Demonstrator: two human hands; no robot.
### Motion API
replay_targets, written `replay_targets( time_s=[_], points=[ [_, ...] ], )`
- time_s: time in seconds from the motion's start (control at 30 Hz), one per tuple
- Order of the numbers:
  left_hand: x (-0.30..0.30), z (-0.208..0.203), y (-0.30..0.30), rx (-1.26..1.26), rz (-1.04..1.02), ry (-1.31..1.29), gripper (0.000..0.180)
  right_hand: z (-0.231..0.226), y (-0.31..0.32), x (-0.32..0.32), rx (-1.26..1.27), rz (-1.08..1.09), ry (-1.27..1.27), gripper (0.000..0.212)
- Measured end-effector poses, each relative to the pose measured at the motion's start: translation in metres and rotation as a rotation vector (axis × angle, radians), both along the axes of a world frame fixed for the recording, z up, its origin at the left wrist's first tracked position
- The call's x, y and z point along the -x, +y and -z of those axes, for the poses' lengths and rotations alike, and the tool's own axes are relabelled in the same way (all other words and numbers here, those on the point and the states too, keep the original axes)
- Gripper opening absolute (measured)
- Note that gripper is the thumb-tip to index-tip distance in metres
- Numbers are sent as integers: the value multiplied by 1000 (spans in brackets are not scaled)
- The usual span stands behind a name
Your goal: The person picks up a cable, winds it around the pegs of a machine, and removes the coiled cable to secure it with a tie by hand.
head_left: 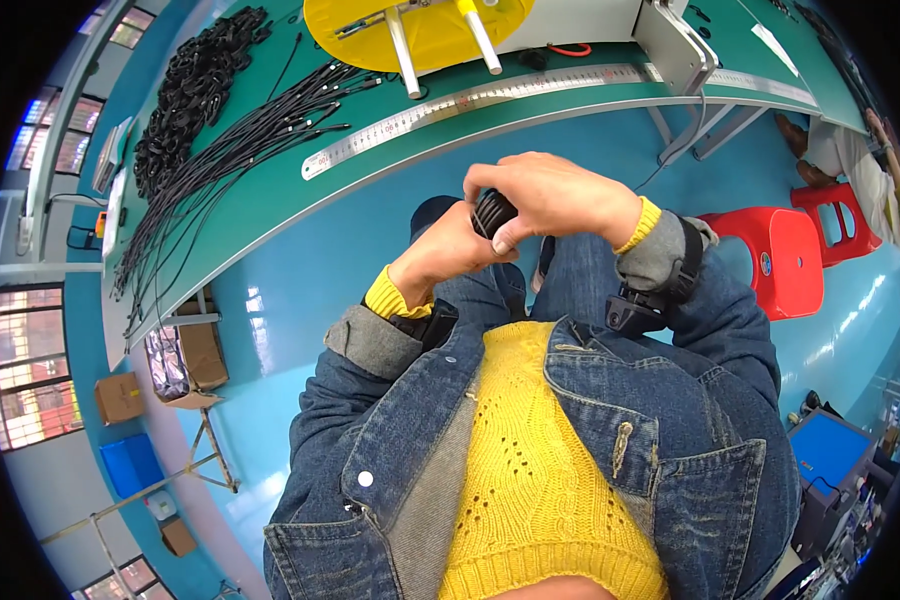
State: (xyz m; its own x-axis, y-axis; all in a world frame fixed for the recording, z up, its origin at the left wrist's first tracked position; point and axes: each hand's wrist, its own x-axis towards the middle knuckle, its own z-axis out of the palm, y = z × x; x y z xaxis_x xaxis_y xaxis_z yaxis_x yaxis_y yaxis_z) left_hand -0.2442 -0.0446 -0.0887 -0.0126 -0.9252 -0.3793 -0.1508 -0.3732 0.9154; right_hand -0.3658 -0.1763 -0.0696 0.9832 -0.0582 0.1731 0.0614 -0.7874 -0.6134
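Note:
A coiled black cable (493,213) is held between my two hands, just off the table's front edge and above my lap. My left hand (448,245) wraps round the coil from the left, its fingers closed. From the right, my right hand (555,200) grips the same coil, with the thumb at its lower side and the fingers bent over the top. Part of the coil is hidden by my fingers. On the green table beyond lie a bundle of loose black cables (240,140) and a heap of coiled black cables (185,95).
A steel ruler (470,98) runs along the table's front edge. Behind it stands a yellow round plate with white posts (420,35), beside a grey machine bracket (673,45). Red stools (785,265) stand at right; cardboard boxes (120,398) and a blue bin (130,465) at left.

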Motion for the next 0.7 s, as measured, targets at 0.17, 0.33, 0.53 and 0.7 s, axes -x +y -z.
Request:
replay_targets(
  time_s=[0.17,0.33,0.53,0.7],
  points=[
    [-12,3,11,-62,-103,179,32,16,8,5,-830,166,236,27],
    [-25,8,16,-56,-8,916,47,38,6,17,-1405,426,74,27],
    [-27,35,15,-64,114,1273,54,14,11,-1,-391,213,-107,24],
    [-27,38,13,-104,57,1200,59,34,22,-10,-3,250,-121,20]
  ],
)
